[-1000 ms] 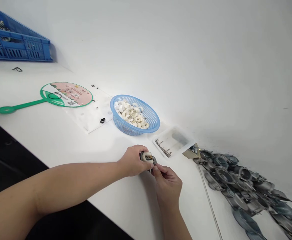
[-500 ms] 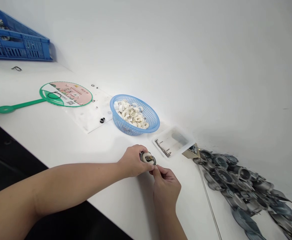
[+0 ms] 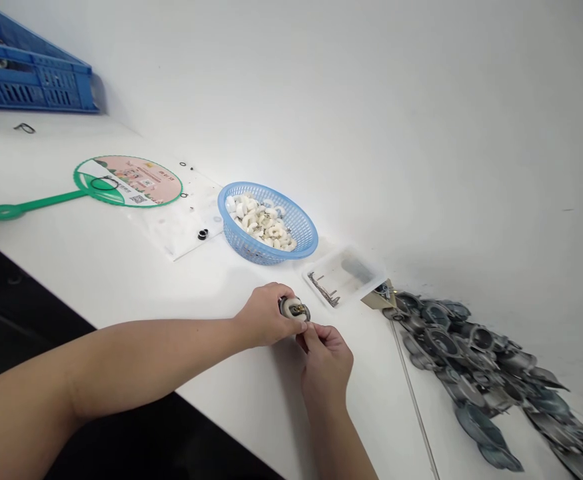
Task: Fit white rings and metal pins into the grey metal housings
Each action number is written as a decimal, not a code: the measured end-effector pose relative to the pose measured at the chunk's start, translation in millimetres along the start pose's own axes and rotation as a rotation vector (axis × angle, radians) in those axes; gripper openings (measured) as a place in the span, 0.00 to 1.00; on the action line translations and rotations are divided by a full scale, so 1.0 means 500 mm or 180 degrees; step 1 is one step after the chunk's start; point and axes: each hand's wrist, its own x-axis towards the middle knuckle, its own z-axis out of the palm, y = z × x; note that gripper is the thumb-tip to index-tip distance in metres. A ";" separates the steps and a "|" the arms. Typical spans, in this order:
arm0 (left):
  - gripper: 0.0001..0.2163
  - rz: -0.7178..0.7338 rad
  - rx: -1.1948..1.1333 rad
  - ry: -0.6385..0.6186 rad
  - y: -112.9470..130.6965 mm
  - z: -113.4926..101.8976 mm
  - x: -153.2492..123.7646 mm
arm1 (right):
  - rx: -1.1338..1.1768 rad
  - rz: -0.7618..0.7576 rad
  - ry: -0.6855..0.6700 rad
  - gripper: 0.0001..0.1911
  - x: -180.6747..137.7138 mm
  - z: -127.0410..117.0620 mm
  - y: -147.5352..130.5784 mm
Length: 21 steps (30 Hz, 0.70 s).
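Currently, the left hand [image 3: 261, 315] curls its fingers [image 3: 271, 295] around one round part [image 3: 294, 309], the right hand [image 3: 326, 363] pinches its edge, and one basket [image 3: 251, 252] and one tray [image 3: 344, 277] sit just beyond the fingers.

Round white-metal fitting [image 3: 294, 309] in left hand [image 3: 262, 317]

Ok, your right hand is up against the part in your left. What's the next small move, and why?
I'd probably rotate the white-ringed part slightly with the left hand, bringing its metal centre nearer the right hand. The left hand already grips the part's side, while the right fingertips pinch at its lower edge. Whatever they hold is hidden.
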 end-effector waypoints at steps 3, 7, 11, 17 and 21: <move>0.15 0.0046 0.0069 -0.0021 0.002 -0.002 0.001 | 0.0425 0.0287 -0.0126 0.14 0.006 0.000 0.000; 0.13 0.0196 0.0224 -0.0020 0.007 -0.007 0.002 | 0.0493 0.0391 -0.0212 0.15 0.009 -0.004 -0.001; 0.12 0.0268 0.0336 -0.0036 0.009 -0.009 0.003 | 0.0430 0.0473 -0.0301 0.14 0.001 -0.002 -0.013; 0.12 0.0339 0.0398 -0.0104 0.007 -0.011 0.003 | -0.0879 0.0010 0.0210 0.09 -0.021 0.009 -0.046; 0.12 0.0389 0.0479 -0.0114 0.010 -0.015 0.002 | -0.1039 -0.0023 0.0224 0.10 -0.028 0.010 -0.055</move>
